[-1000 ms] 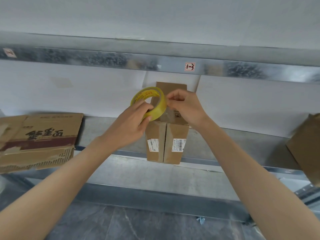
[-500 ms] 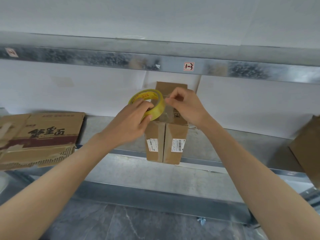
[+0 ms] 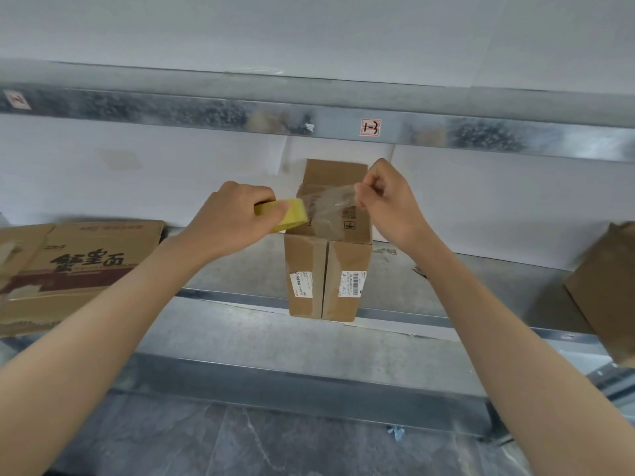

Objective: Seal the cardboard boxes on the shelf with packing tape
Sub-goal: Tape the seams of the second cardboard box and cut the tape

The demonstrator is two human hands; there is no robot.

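Most of the yellow tape roll [image 3: 292, 215] is hidden behind the left hand [image 3: 233, 223]; only its right edge shows. The flattened printed carton [image 3: 80, 261] at the left and the brown box [image 3: 606, 290] at the right are both cut off by the edges of the view. The print on the two white barcode labels is too small to read. The stretched tape and both hands cover part of the box's top, so it is not clear whether the tape touches the cardboard.

The cardboard box [image 3: 328, 283] is tall, narrow and brown. It stands upright at the front edge of the metal shelf [image 3: 240, 266], between the two forearms. A vertical seam runs down the middle of its front face, with one label on each side of it. A flap stands up at the back of its top.

The left hand grips the roll with its fingers curled over it, just left of the box's upper corner. The right hand [image 3: 391, 209] pinches the free end of the clear tape strip [image 3: 331, 202] between thumb and forefinger, with the other fingers folded in. The strip is pulled out between the roll and this hand, across the top of the box.
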